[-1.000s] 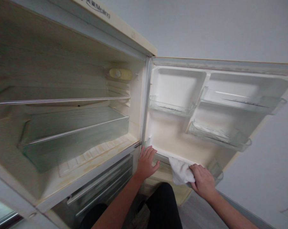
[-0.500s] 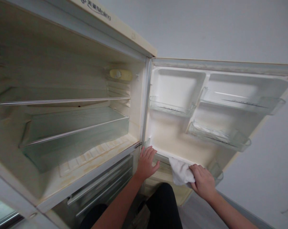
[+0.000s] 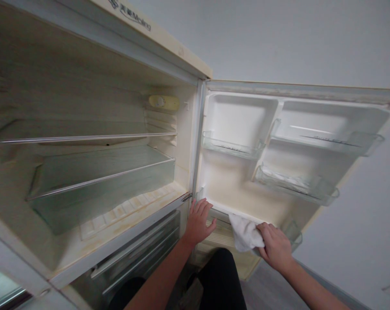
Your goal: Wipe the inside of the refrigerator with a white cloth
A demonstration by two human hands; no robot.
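Observation:
An empty, yellowed fridge stands open before me, its door (image 3: 288, 172) swung out to the right. My left hand (image 3: 198, 221) rests flat, fingers spread, on the lowest door shelf (image 3: 218, 234) near the hinge. My right hand (image 3: 275, 246) is closed on a bunched white cloth (image 3: 244, 233), pressed against that same shelf's rim further right.
Clear door bins (image 3: 232, 146) (image 3: 294, 185) hang higher on the door. Inside are glass shelves (image 3: 94, 178), a yellowish lamp housing (image 3: 164, 102) and a lower drawer (image 3: 139, 252). A grey wall lies behind; my dark-trousered legs (image 3: 220, 280) are below.

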